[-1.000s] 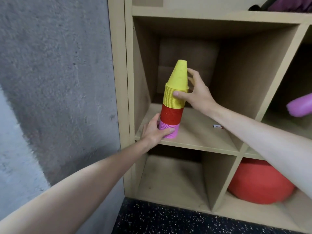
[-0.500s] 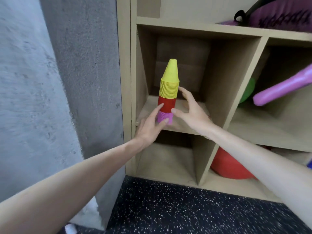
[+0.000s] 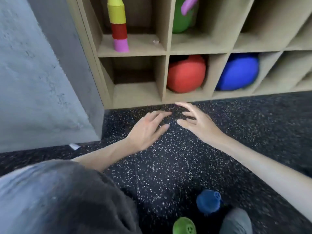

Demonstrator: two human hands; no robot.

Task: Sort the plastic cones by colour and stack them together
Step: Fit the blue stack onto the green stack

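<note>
Nearest to me, at the bottom edge of my view, I count two loose plastic cones on the black speckled rubber floor (image 3: 168, 166): one green plastic cone (image 3: 184, 225) and one blue plastic cone (image 3: 209, 201) just beyond it, both seen from above and blurred. A dark grey clothed knee (image 3: 64, 196) fills the lower left corner.

Further out, I have both hands released and holding nothing. My left hand (image 3: 148, 130) reaches forward palm down, fingers spread and loosely straight. My right hand (image 3: 196, 123) mirrors it, fingers splayed and slightly bent. Their fingertips come near each other without touching. Whether either hand touches the floor I cannot tell.

Beyond the hands stands the light wooden cubby shelf (image 3: 166, 53), its left side against a grey concrete wall (image 3: 38, 78). In the bottom row I count one red soft ball (image 3: 185, 74) and one blue soft ball (image 3: 238, 72), each in its own compartment. In the leftmost compartment of the row above, near its front edge, stands one upright stack of plastic cones (image 3: 119, 24), banded pink at the base, red, then yellow. The next compartment holds a green rounded object (image 3: 181, 21) and a purple tube (image 3: 188, 5).
</note>
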